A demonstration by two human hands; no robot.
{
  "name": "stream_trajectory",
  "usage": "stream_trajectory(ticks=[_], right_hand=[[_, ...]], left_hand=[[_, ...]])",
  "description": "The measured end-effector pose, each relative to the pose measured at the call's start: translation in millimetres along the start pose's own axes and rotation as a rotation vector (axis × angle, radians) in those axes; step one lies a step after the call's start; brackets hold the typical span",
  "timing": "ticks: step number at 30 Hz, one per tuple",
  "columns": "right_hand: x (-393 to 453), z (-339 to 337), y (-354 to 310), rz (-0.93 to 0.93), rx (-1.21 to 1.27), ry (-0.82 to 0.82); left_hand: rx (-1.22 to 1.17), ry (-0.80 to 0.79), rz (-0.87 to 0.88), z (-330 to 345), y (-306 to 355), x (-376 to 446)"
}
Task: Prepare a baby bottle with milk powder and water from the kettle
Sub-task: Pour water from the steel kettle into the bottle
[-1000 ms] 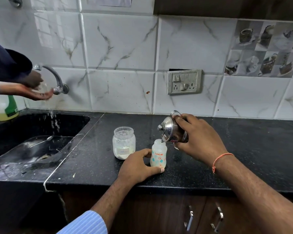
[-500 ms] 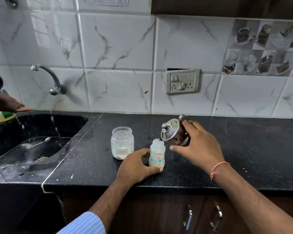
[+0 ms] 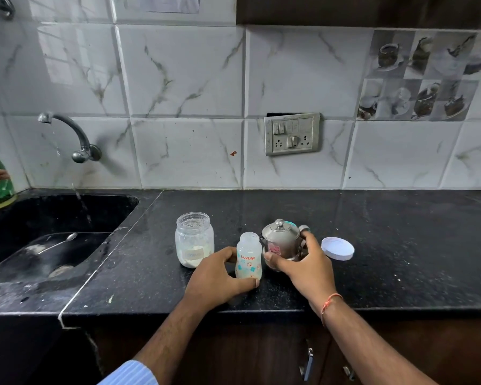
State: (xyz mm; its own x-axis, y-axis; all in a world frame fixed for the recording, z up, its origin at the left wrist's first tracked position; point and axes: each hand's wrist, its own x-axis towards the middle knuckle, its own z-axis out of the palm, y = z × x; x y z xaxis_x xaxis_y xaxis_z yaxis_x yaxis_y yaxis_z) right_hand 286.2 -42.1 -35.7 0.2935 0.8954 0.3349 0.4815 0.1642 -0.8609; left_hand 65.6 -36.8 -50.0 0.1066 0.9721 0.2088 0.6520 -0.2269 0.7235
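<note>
On baby bottle (image 3: 248, 258): "LuvLap" in red.

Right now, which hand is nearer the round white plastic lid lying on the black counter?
Right. The right hand grips the small steel kettle just left of the round white plastic lid; the left hand holds the baby bottle, farther left beyond the kettle.

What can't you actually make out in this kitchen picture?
Head view only:
- Water level in the baby bottle: frosted wall and the left hand hide it.
- Kettle base: behind the right hand.
- Jar label: too blurred to read.
- Person at the sink: cut off by the left edge.
</note>
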Motion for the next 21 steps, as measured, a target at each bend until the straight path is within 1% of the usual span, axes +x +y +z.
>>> stream_trajectory(ticks=[6, 11, 15, 21], right_hand=[[12.0, 14.4, 4.2, 0.013, -0.059, -0.027], [23.3, 30.8, -2.1, -0.031, -0.114, -0.015], [28.1, 42.2, -8.1, -0.054, -0.163, -0.052], [31.7, 52.3, -10.1, -0.123, -0.416, -0.074]], left_hand=[[-0.016, -0.022, -0.003, -0.4, -5.4, 2.2], [-0.009, -0.015, -0.005, -1.0, -5.5, 2.2], [-0.016, 0.005, -0.002, -0.3, -5.1, 1.1], [0.008, 0.015, -0.001, -0.5, -4.5, -0.3]])
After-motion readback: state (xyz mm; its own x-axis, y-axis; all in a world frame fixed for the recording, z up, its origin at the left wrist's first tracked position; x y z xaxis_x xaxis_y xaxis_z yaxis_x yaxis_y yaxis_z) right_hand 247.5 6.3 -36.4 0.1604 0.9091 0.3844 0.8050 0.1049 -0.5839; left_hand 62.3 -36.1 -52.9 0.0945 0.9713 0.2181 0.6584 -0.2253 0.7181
